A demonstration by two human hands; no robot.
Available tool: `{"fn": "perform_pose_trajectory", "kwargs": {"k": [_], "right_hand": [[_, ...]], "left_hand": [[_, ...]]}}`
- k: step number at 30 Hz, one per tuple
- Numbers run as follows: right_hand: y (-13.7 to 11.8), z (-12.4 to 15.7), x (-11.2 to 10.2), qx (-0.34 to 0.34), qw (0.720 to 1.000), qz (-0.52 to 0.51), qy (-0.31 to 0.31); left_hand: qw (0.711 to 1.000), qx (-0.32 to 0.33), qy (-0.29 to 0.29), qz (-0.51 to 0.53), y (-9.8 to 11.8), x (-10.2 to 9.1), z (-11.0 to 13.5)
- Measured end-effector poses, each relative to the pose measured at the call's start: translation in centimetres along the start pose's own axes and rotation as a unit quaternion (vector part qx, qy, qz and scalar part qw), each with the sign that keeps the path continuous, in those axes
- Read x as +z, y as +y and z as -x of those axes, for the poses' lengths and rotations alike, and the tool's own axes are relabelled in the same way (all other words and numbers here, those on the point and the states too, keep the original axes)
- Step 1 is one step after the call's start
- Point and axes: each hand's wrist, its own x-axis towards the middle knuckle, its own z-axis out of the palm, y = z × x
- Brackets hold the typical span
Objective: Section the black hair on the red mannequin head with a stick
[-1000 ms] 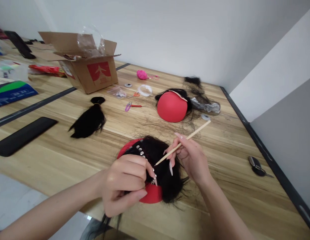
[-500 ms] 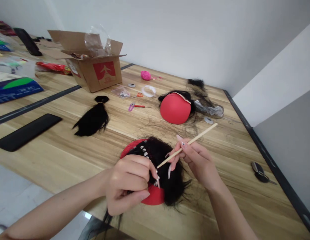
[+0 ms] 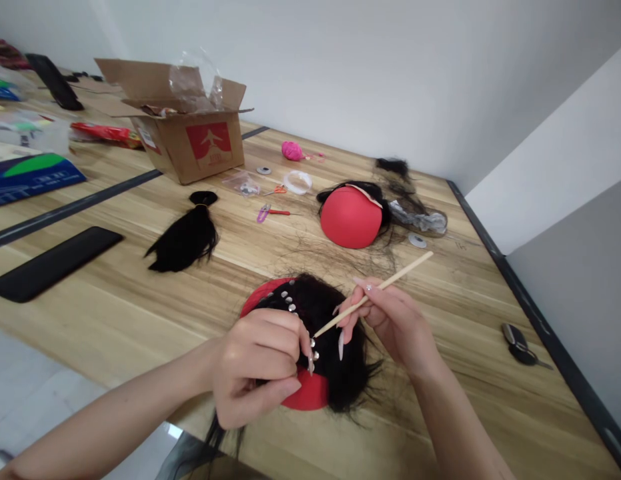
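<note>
A red dome (image 3: 306,392) near the table's front edge carries black hair (image 3: 343,360) and a line of small shiny metal discs (image 3: 291,308). My left hand (image 3: 263,363) rests over its left side with curled fingers, the index fingertip by the lower discs. Whatever those fingers hold is hidden; dark strands hang below the palm. Between the thumb and fingers of my right hand (image 3: 390,317) is a slim pale wooden stick (image 3: 400,271), slanting down to the left. Its lower tip meets the row of discs beside my left index finger.
A second red dome (image 3: 351,219) with black hair lies farther back. To the left are a tied black hair bundle (image 3: 185,237), a black flat bar (image 3: 57,263) and an open cardboard box (image 3: 190,143). Pink yarn (image 3: 291,151) sits behind; a car key (image 3: 519,343) lies right.
My left index fingertip has shifted slightly left over the discs. The stick's upper end has dipped a little as my right hand tilts; its tip stays at the discs.
</note>
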Motion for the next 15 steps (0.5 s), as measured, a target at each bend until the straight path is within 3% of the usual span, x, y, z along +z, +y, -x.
{"fn": "perform_pose_trajectory", "kwargs": {"k": [15], "right_hand": [[0.22,-0.20,0.01,0.029,0.999,-0.026,0.030]], "left_hand": [[1.000,-0.004,0.000,-0.007,0.01,-0.02,0.10]]}}
